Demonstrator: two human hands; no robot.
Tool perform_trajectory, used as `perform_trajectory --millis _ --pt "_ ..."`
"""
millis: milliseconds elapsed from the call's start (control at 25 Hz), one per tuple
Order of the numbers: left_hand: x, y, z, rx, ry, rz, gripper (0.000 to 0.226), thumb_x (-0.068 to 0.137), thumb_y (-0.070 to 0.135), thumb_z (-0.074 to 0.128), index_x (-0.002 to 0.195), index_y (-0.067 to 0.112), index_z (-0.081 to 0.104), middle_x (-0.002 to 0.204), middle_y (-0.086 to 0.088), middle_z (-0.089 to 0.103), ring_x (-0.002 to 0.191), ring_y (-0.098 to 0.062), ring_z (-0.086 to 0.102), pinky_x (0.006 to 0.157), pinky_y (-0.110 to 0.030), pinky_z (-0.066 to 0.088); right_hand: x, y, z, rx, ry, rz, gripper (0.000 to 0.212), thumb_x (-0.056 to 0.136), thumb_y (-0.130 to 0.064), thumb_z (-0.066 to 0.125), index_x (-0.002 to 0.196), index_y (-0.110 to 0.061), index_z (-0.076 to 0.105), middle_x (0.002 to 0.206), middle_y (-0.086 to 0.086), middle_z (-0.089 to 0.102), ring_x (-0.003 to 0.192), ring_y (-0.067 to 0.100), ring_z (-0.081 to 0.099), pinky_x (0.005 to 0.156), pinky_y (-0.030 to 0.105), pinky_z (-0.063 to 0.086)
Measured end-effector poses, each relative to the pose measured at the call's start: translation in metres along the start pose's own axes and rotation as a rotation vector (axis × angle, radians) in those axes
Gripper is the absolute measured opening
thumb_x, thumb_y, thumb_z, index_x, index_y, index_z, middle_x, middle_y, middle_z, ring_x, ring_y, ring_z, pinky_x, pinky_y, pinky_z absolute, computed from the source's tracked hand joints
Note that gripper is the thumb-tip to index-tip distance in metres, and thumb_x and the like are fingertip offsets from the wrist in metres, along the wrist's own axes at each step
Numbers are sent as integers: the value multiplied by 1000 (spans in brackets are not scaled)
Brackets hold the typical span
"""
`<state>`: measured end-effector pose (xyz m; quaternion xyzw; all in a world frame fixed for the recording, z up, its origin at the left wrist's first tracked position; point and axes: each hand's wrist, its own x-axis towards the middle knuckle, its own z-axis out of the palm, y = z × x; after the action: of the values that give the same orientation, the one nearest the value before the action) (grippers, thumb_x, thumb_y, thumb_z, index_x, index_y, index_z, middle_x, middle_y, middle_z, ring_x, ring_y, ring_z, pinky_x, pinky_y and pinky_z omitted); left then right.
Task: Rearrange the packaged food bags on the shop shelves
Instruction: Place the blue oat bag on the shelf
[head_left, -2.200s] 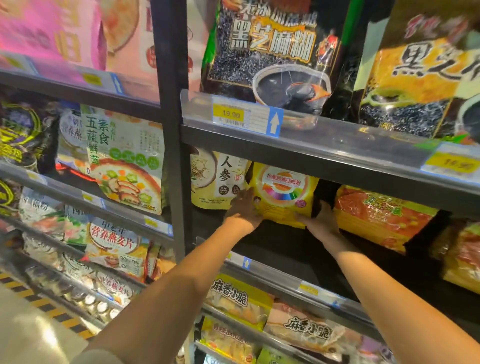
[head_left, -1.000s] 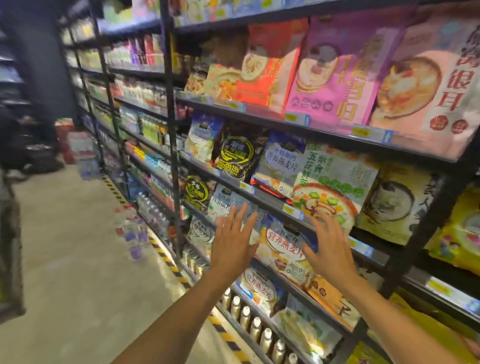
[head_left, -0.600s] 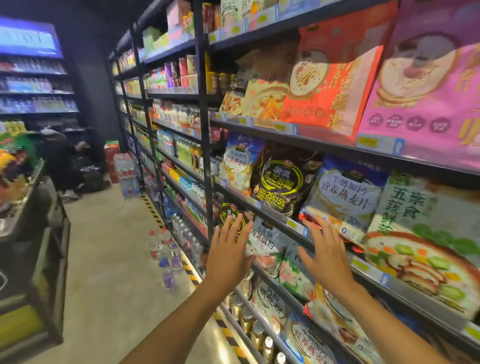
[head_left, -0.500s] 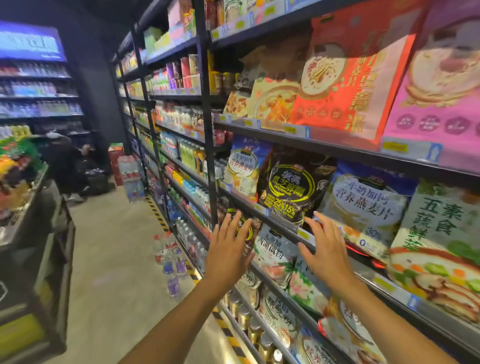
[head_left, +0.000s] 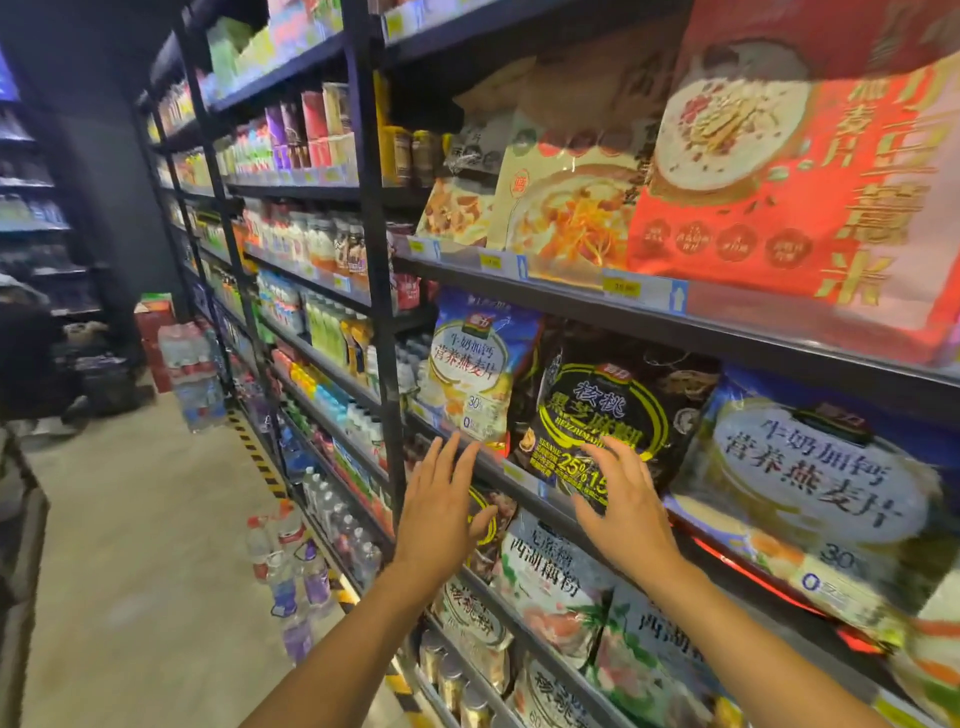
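Note:
Both my hands are raised in front of the middle shelf (head_left: 524, 480), fingers spread, holding nothing. My left hand (head_left: 441, 512) hovers below a blue-and-white oat bag (head_left: 475, 371). My right hand (head_left: 621, 501) is in front of the lower part of a black sesame bag with yellow rings (head_left: 605, 410); whether it touches the bag I cannot tell. A second, larger blue oat bag (head_left: 826, 493) stands to the right. Below the shelf edge are white-green lotus powder bags (head_left: 550, 577).
The shelf above holds a beige noodle-picture bag (head_left: 566, 208) and a big red bag (head_left: 810, 171). A black upright post (head_left: 382, 312) separates drink shelves on the left. Water bottles (head_left: 291, 561) stand on the aisle floor. A person (head_left: 26, 358) is far left.
My view swung left from the yellow bag's bay to this one. Both hands let go of the yellow bag and now reach, open, up toward the black sesame bag.

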<state>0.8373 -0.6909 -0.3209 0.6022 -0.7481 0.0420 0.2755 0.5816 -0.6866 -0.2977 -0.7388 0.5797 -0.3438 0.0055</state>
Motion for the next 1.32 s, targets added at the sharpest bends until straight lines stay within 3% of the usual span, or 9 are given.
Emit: perform_trajectory --millis 200,400,560,760,1000,1240,1320 --pt "93 -68 13 -230 7 -14 84 99 53 62 164 23 19 173 1 20 160 -23 14 128 -44 22 64 -23 59 46 -16 138 68 95 -32 69 155 -22 39 157 -3 39 148 19 38 118 38 37" --pt "197 -149 25 -460 -62 -61 77 98 49 64 160 19 29 160 -5 41 149 -27 35 118 -51 39 133 -54 119 216 -118 358 79 94 -35 74 159 -18 33 156 0 48 143 18 49 113 34 45" --pt "263 -181 32 -542 -130 -128 73 101 34 66 158 5 32 162 -14 38 153 -31 31 122 -43 29 178 -66 155 252 -132 568 88 91 -31 78 161 -13 27 154 8 53 139 25 54 112 39 45" --pt "323 -204 64 -675 -315 -250 68 98 34 70 153 8 39 154 -13 53 143 -36 49 117 -49 43 205 -71 184 233 -164 753 69 93 -28 76 148 -18 36 140 4 66 124 27 64 97 35 49" --pt "337 -216 94 -835 -395 -349 69 91 46 72 147 14 46 142 -8 63 135 -34 57 114 -51 45 215 -70 199 204 -147 796 61 95 -22 74 146 -14 41 140 4 65 125 23 64 97 34 51" --pt "342 -218 90 -943 -369 -378 60 94 37 75 143 12 51 136 -8 66 128 -30 61 107 -43 50 219 -80 196 248 -53 763 51 97 -19 71 142 -16 48 136 0 66 117 17 64 91 28 49" --pt "346 -213 83 -966 -345 -385 61 95 39 73 143 10 49 133 -3 65 124 -25 61 106 -43 50 224 -84 187 274 4 766 45 98 -21 71 137 -16 50 126 -5 65 109 15 62 86 28 48"
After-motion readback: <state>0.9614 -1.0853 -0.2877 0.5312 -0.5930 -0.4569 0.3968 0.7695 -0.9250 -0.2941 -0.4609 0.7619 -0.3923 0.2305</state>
